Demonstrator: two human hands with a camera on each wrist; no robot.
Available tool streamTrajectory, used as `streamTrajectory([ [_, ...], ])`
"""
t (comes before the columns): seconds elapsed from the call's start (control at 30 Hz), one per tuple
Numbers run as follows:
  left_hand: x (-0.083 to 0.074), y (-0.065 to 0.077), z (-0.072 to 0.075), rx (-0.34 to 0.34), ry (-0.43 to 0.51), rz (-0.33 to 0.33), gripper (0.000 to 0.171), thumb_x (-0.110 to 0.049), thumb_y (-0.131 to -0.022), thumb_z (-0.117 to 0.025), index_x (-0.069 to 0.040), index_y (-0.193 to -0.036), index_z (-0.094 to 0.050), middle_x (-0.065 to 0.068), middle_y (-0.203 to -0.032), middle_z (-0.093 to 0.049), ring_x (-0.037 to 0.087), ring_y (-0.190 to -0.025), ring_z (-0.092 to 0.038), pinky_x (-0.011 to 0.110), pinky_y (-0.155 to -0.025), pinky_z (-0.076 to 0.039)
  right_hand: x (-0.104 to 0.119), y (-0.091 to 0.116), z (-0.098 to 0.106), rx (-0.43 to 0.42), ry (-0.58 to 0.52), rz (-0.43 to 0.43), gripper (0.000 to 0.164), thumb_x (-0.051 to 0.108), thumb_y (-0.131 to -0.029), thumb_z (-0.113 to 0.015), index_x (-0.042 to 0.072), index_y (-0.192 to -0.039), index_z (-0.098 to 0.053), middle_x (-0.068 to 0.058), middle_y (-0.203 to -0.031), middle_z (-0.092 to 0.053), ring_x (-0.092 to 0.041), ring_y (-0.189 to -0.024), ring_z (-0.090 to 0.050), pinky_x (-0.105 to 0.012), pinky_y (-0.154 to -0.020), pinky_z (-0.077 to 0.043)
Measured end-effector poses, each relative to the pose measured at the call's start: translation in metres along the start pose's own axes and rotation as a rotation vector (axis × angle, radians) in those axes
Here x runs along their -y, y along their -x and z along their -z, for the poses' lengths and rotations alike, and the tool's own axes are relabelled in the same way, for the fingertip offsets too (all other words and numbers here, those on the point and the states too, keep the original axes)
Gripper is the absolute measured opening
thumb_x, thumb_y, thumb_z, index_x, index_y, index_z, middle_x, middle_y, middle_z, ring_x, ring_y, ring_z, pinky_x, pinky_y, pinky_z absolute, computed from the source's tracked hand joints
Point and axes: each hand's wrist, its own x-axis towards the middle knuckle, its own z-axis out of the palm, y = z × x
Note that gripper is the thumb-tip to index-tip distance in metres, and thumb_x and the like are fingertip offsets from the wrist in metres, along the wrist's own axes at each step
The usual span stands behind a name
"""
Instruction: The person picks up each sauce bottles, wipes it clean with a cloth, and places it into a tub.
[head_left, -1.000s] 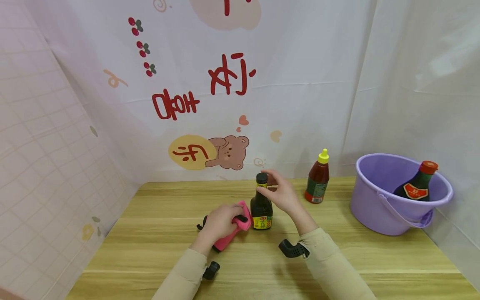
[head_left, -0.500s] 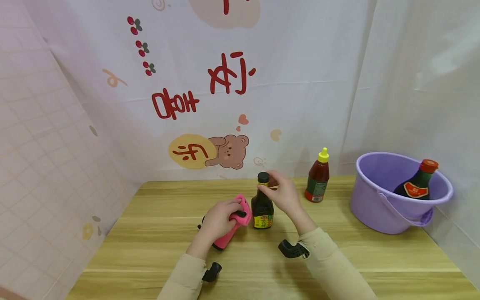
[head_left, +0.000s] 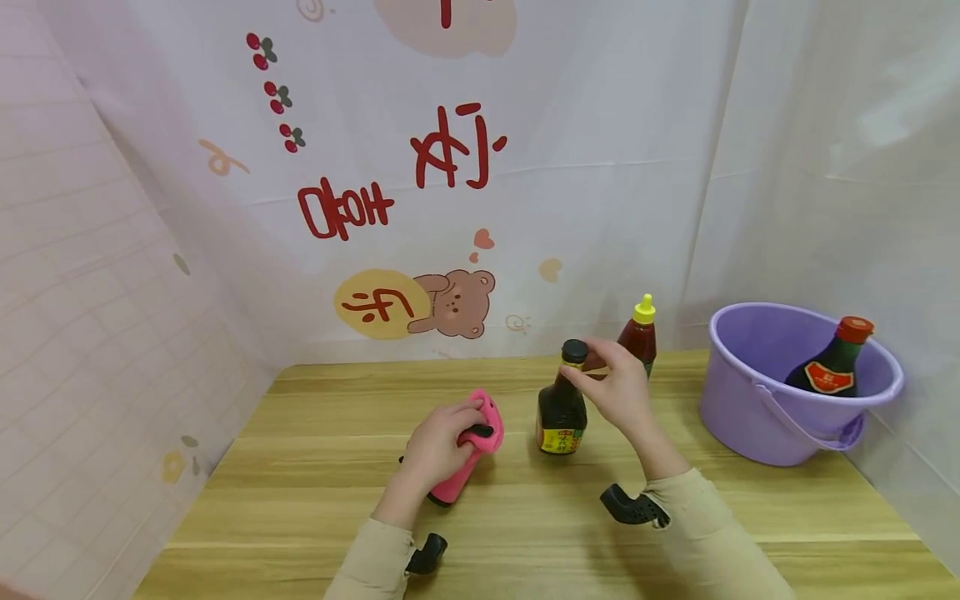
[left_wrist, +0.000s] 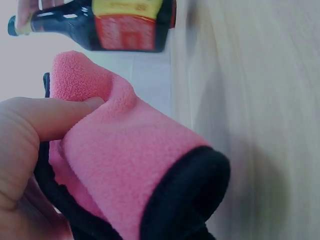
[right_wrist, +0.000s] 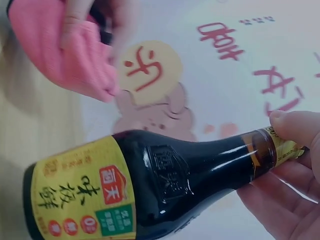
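My right hand (head_left: 618,387) pinches the neck of a dark soy sauce bottle (head_left: 562,408), thumb on one side and fingers on the other. The bottle has a black cap and a yellow label, and stands nearly upright close over the table. In the right wrist view the label of the soy sauce bottle (right_wrist: 80,187) faces the camera. To the left, my left hand (head_left: 435,442) grips a bunched pink cloth (head_left: 489,423) with black edging. In the left wrist view the thumb presses into the folds of the pink cloth (left_wrist: 125,130).
A red sauce bottle (head_left: 639,340) with a yellow nozzle stands behind my right hand, its lower part hidden. On the right is a purple bucket (head_left: 750,417) holding a dark bottle (head_left: 832,367) with a red cap. A printed curtain (head_left: 600,167) hangs behind the wooden table (head_left: 315,475).
My right hand has moved to the right with the soy sauce bottle, away from the pink cloth, and now partly covers the red sauce bottle. The left hand stays nearly in place with the cloth.
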Motion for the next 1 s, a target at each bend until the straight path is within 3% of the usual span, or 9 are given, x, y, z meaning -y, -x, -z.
streamTrajectory([
  [0.13,-0.005,-0.001,-0.002,0.007,-0.006,-0.010,0.035,0.003,-0.076,-0.075,-0.020,-0.103,-0.073,0.000,-0.132,-0.063,0.030,-0.114,-0.062,0.042,-0.089,-0.053,0.005,-0.010,0.033,-0.016,0.038,0.006,0.035,0.006,-0.077,-0.084,0.001,-0.108,-0.070,-0.011,-0.090,-0.068,-0.023,-0.076,-0.067,-0.025,-0.066,-0.056],
  [0.27,-0.010,-0.002,-0.006,0.001,0.003,-0.031,0.036,0.004,-0.075,-0.075,-0.020,-0.102,-0.073,-0.001,-0.131,-0.064,0.030,-0.112,-0.063,0.041,-0.087,-0.054,0.012,-0.024,0.071,-0.055,0.102,-0.001,0.035,0.007,-0.077,-0.084,-0.001,-0.108,-0.070,-0.012,-0.087,-0.068,-0.004,-0.074,-0.061,-0.012,-0.065,-0.047],
  [0.37,-0.014,-0.003,-0.010,-0.007,0.007,-0.049,0.036,0.004,-0.074,-0.075,-0.020,-0.101,-0.073,-0.001,-0.131,-0.064,0.029,-0.112,-0.063,0.040,-0.088,-0.054,0.021,-0.037,0.100,-0.109,0.128,-0.017,0.035,0.008,-0.078,-0.083,-0.002,-0.108,-0.070,-0.007,-0.085,-0.068,0.007,-0.073,-0.055,-0.012,-0.067,-0.044],
  [0.47,-0.019,-0.006,-0.014,-0.010,0.010,-0.063,0.035,0.004,-0.074,-0.074,-0.020,-0.101,-0.073,0.000,-0.131,-0.064,0.028,-0.114,-0.062,0.040,-0.089,-0.053,0.027,-0.050,0.129,-0.151,0.123,-0.059,0.034,0.010,-0.079,-0.083,-0.001,-0.109,-0.070,0.010,-0.081,-0.066,0.008,-0.072,-0.055,-0.011,-0.069,-0.041],
  [0.6,-0.027,-0.009,-0.020,-0.010,0.011,-0.087,0.032,0.001,-0.077,-0.075,-0.019,-0.101,-0.073,0.000,-0.132,-0.064,0.027,-0.115,-0.062,0.039,-0.091,-0.052,0.027,-0.067,0.162,-0.209,0.093,-0.117,0.028,0.012,-0.079,-0.082,0.011,-0.105,-0.072,0.027,-0.076,-0.060,0.006,-0.069,-0.056,-0.011,-0.067,-0.040],
  [0.77,-0.037,-0.009,-0.025,-0.001,0.008,-0.113,0.031,-0.001,-0.078,-0.077,-0.020,-0.101,-0.074,-0.002,-0.131,-0.064,0.025,-0.112,-0.063,0.034,-0.087,-0.053,0.023,-0.083,0.197,-0.277,0.096,-0.183,0.027,0.014,-0.081,-0.080,0.031,-0.097,-0.067,0.027,-0.074,-0.059,0.009,-0.065,-0.055,-0.006,-0.060,-0.041],
  [1.0,-0.046,-0.008,-0.028,0.003,-0.013,-0.174,0.031,0.000,-0.076,-0.076,-0.018,-0.101,-0.074,-0.002,-0.129,-0.065,0.015,-0.119,-0.060,0.033,-0.094,-0.049,0.012,-0.101,0.231,-0.297,0.125,-0.329,0.023,0.022,-0.085,-0.076,0.031,-0.098,-0.060,0.028,-0.072,-0.054,0.013,-0.062,-0.052,-0.003,-0.055,-0.042],
])
